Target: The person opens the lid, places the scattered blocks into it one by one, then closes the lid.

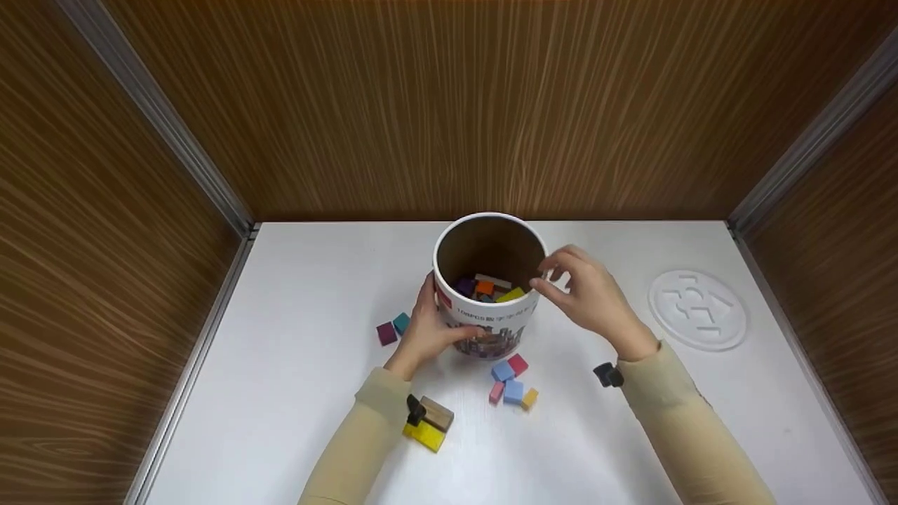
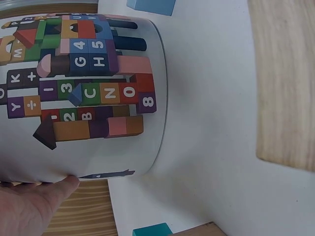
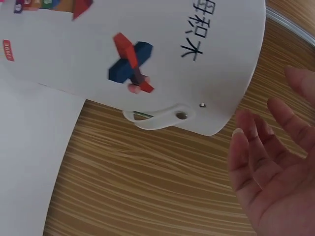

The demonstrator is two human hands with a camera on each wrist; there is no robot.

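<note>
The left hand curls round the near left wall of the tub, which stands upright mid-table with blocks inside. The right hand hovers at the tub's right rim, fingers loosely spread and holding nothing. Loose blocks lie just before the tub.

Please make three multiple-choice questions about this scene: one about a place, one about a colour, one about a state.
1. Where does the white lid lie?
A. right of the bucket
B. on the bucket
C. under the left sleeve

2. What colour is the flat block by the left sleeve?
A. yellow
B. green
C. white

3. How is the block bucket?
A. upright and open
C. tipped over
B. closed

Answers: 1 A, it lies apart on the table. 2 A, plainly yellow. 3 A, blocks show inside; the left hand holds its wall, the right hand is at its rim.
</note>
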